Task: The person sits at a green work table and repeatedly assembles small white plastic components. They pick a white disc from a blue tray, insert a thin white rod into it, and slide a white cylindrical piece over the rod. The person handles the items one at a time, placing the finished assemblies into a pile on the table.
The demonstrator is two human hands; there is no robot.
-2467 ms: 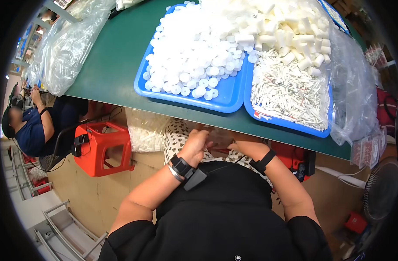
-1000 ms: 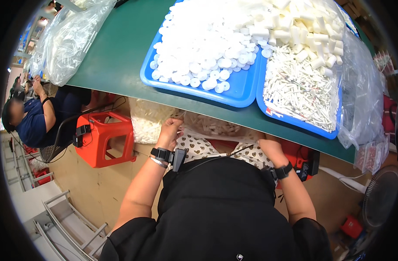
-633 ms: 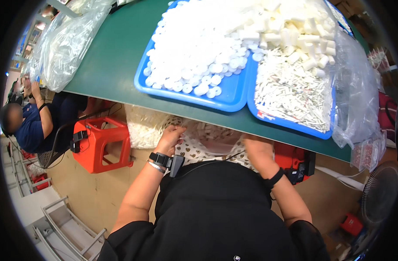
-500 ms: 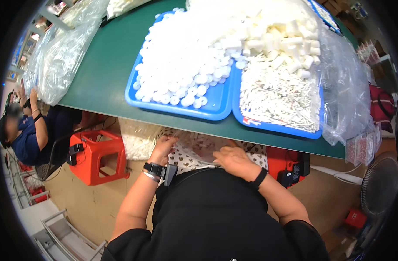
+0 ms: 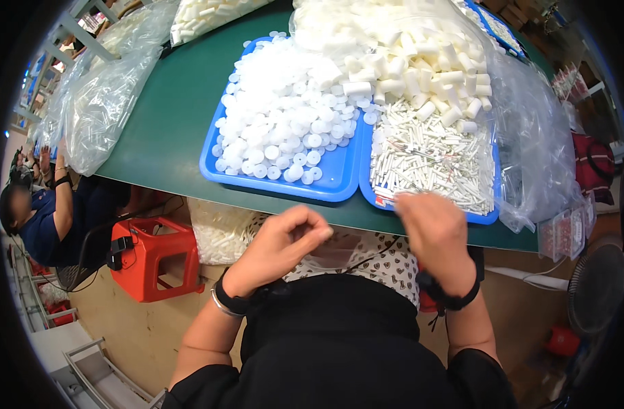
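My left hand point(image 5: 284, 238) hovers over my lap at the table's front edge, thumb and forefinger curled together. Whatever lies between them, if anything, cannot be made out. My right hand point(image 5: 438, 235) is at the front rim of the right blue tray point(image 5: 429, 211); motion blurs it and its fingertips are hidden. That tray holds a heap of small thin white tubes point(image 5: 428, 163), with thicker cream-white foam cylinders point(image 5: 448, 82) piled behind. Left of it, another blue tray point(image 5: 278, 188) carries many translucent white discs point(image 5: 278, 129).
A clear plastic bag point(image 5: 540, 146) lies right of the trays, another plastic bag point(image 5: 107, 102) at the table's left. Below the table stand a red stool point(image 5: 151, 262) and a bag of white pieces point(image 5: 216, 228). A fan point(image 5: 597, 286) is at right, a seated person point(image 5: 42, 215) at left.
Both hands have risen from my lap toward the table edge. The right hand has moved up and right to the right tray's front; the left hand has moved up and slightly right.
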